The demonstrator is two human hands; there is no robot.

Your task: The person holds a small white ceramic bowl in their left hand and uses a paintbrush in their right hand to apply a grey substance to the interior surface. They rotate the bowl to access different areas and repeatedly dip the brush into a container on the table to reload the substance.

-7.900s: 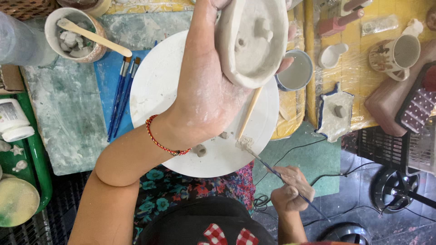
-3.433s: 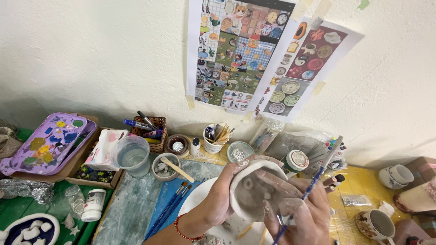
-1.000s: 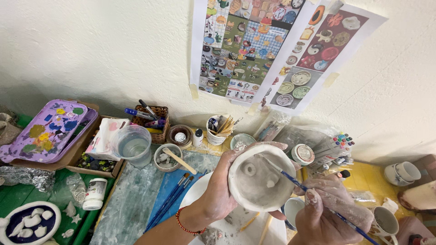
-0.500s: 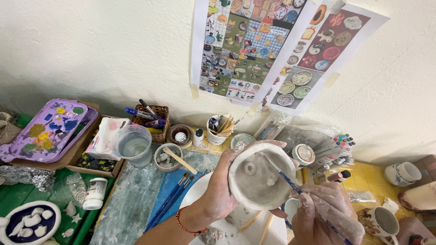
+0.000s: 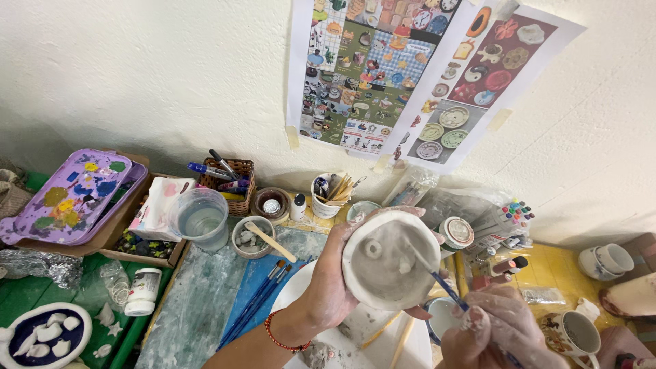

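My left hand (image 5: pixel 329 287) holds up a round, unfired grey clay bowl (image 5: pixel 384 263), tilted so its inside faces me; small raised knobs of clay stand in its bottom. My right hand (image 5: pixel 502 333), smeared with clay, grips a thin blue-handled brush (image 5: pixel 445 287) whose tip reaches into the bowl's right side. A red bead bracelet (image 5: pixel 277 336) circles my left wrist. Below the hands lies a white round board (image 5: pixel 369 342) with wooden tools on it.
Along the wall stand a purple paint palette (image 5: pixel 68 195), a clear water cup (image 5: pixel 199 217), a basket of markers (image 5: pixel 229 179), a small bowl with a wooden stick (image 5: pixel 254 236), a jar of tools (image 5: pixel 328 195) and white mugs (image 5: pixel 605 260). Blue brushes (image 5: pixel 256 301) lie left of the board. Picture sheets (image 5: pixel 417 75) hang on the wall.
Since several seconds ago my view rose from the table to the wall. Over the last second the brush tip moved from the bowl's rim into its inside; the bowl stayed raised.
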